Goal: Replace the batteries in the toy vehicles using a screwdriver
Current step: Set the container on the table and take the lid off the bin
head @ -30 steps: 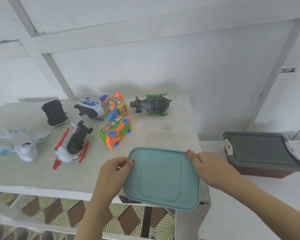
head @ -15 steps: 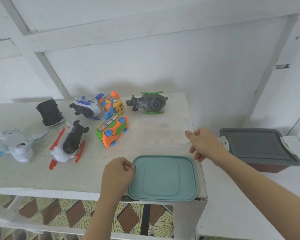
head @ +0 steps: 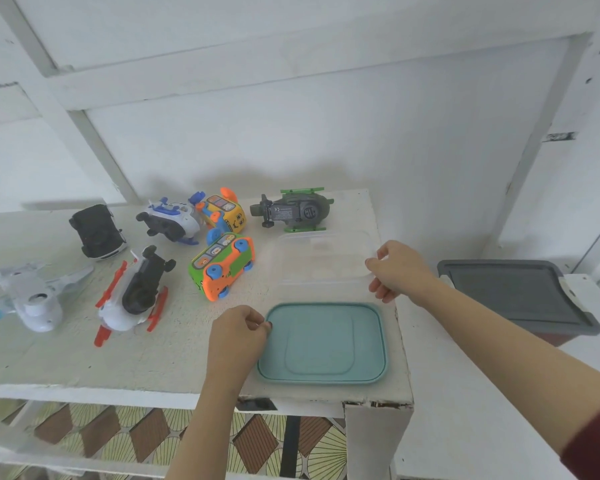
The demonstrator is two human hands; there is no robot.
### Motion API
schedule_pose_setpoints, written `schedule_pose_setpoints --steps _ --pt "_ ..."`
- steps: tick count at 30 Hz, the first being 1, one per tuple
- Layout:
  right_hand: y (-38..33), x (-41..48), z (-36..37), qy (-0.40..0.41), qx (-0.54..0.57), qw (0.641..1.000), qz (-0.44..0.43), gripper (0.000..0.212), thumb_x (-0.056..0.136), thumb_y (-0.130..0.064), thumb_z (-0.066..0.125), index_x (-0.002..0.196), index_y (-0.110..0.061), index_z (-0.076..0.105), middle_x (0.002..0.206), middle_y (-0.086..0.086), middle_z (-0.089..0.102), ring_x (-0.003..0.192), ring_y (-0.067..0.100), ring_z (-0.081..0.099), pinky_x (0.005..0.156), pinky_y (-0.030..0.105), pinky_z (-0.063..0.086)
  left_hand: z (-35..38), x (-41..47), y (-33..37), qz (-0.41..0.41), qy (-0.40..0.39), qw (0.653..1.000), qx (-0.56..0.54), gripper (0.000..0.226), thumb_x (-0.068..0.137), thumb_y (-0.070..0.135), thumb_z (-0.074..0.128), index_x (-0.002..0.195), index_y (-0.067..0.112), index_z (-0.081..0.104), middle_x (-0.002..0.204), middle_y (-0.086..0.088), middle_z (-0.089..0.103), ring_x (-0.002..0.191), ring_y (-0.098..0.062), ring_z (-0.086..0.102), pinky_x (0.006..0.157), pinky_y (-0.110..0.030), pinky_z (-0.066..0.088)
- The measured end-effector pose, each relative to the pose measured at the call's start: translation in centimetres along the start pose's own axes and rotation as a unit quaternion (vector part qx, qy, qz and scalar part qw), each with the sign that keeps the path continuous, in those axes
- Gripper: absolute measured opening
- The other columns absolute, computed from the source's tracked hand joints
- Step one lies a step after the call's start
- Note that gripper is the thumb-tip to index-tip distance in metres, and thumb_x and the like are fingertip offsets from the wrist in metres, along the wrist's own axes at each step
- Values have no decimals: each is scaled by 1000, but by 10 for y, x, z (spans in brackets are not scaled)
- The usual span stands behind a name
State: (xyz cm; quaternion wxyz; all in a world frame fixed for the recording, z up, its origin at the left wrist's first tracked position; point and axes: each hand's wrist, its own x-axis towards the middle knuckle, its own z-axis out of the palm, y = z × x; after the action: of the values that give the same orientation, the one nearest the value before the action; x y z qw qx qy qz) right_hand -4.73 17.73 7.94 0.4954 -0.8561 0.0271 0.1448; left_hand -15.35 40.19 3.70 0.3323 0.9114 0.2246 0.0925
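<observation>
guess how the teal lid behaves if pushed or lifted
The teal lid looks thin and flat, so probably light and slightly bendy. Lying flat on the table, it should slide, not roll. It sits near the front edge, so a pull could drop it.

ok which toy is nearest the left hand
The orange and green bus, just beyond the left hand; the yellow bus sits farther back, the red and white plane farther left.

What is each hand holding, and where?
Left hand pinches the teal lid by its left edge; right hand grips the clear container by its right rim.
</observation>
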Motion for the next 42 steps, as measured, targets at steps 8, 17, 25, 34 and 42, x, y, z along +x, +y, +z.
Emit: schedule_pose_setpoints --steps 8,17,25,34,42 --pt "-1 4 0 0 -7 1000 5 13 94 -13 44 105 -8 42 68 11 64 44 18 53 39 22 43 0 -1 1 6 6 1000 -16 7 84 15 71 80 15 66 71 6 59 69 0 51 55 -9 29" --pt "2 -1 1 0 -31 1000 1 38 98 -27 43 115 6 51 71 9 61 47 19 52 45 24 46 -4 -4 6 25 72 997 -32 17 80 16 76 92 12 65 76 1 59 76 -16 54 63 -26 33" --pt "33 -3 -18 41 -45 998 -6 27 98 -38 39 103 -13 48 80 2 58 51 16 51 47 25 41 1 -8 70 130 155 977 -73 18 83 16 72 98 21 63 78 8 57 65 -15 48 58 -15 31" --pt "116 8 -83 77 -22 996 44 16 97 -31 45 99 -17 51 83 1 59 49 15 51 45 22 37 94 -33 196 271 10 948 -165 16 83 14 70 91 25 62 68 13 56 59 -6 48 62 -10 37" --pt "210 60 -176 53 -76 987 131 16 96 -26 46 95 -13 55 82 4 61 54 16 53 45 23 40 237 -6 272 185 -123 965 -140 14 87 13 64 87 25 56 73 10 56 65 -6 49 64 -21 41"
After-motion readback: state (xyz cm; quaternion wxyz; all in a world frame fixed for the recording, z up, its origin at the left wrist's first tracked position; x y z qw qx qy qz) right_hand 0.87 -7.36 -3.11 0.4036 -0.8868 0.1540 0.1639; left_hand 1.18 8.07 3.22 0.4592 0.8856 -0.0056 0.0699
